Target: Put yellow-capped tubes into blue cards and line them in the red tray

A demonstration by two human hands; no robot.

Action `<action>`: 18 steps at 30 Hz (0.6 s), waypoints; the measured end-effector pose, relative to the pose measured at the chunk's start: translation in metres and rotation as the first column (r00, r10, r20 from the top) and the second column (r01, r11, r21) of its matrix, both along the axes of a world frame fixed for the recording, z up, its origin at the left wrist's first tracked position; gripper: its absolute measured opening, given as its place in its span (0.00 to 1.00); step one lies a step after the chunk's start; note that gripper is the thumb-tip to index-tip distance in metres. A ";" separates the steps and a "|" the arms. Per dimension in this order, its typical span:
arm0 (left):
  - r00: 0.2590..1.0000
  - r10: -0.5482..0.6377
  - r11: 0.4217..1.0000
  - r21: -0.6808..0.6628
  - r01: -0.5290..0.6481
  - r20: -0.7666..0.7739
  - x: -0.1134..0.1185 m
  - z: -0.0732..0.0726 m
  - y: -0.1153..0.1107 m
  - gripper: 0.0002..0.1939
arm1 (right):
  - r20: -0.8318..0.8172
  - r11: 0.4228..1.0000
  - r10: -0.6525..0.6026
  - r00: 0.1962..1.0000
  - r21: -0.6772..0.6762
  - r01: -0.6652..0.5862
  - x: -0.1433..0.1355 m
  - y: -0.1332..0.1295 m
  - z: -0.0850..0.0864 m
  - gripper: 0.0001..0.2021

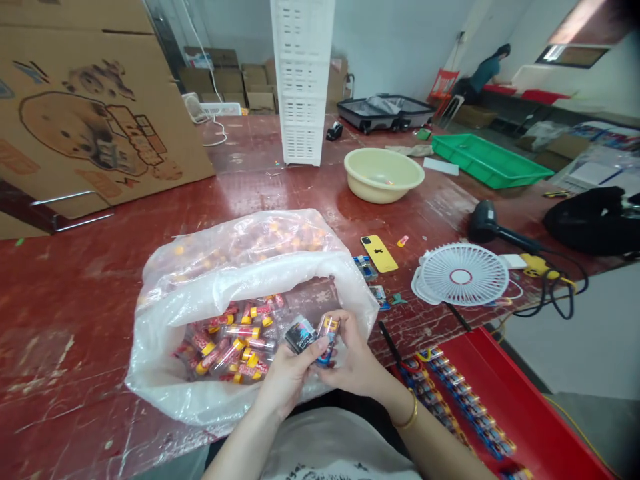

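While the white bag [225,285] gapes on the red counter [65,320], yellow-capped tubes [229,358] heaped inside, it's the left hand [289,375] gripping a dark printed packet [299,333], the right hand [357,355] clutching a clear, blue-bottomed tube [329,327], both over the bag's near right side!

Tilted tube [329,329], blue lower end; dark printed piece [300,334] beside it
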State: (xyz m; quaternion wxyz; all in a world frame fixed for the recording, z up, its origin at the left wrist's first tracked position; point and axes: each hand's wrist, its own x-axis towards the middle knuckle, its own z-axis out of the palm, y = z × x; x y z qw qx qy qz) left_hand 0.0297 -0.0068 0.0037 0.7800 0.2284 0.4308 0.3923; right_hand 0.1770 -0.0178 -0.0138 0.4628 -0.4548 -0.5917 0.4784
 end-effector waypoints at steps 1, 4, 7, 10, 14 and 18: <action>0.999 0.012 1.000 0.021 -0.012 -0.030 0.001 0.000 0.000 0.17 | -0.092 0.999 -0.011 0.996 -0.036 0.007 0.001 0.000 -0.001 0.32; 0.987 0.032 0.992 0.124 -0.012 -0.155 0.008 -0.002 -0.003 0.19 | -0.396 0.974 -0.134 0.909 -0.222 0.047 -0.003 -0.002 -0.004 0.24; 0.958 0.072 0.989 0.147 -0.032 -0.276 0.019 -0.004 -0.007 0.21 | -0.486 0.927 -0.312 0.816 -0.345 0.149 -0.008 -0.008 -0.005 0.20; 0.957 0.045 0.997 0.071 -0.026 -0.286 0.031 -0.007 -0.009 0.22 | -0.497 0.858 -0.510 0.702 -0.356 0.371 0.021 -0.021 -0.011 0.22; 0.972 -0.044 0.999 0.004 0.046 -0.231 0.044 -0.009 -0.008 0.18 | -0.197 0.504 -0.863 0.464 -0.386 0.773 0.143 -0.086 -0.035 0.20; 0.958 -0.184 0.983 -0.063 0.174 -0.219 0.054 0.003 -0.012 0.16 | 0.205 -0.023 -0.977 0.062 -0.390 0.921 0.257 -0.193 -0.085 0.15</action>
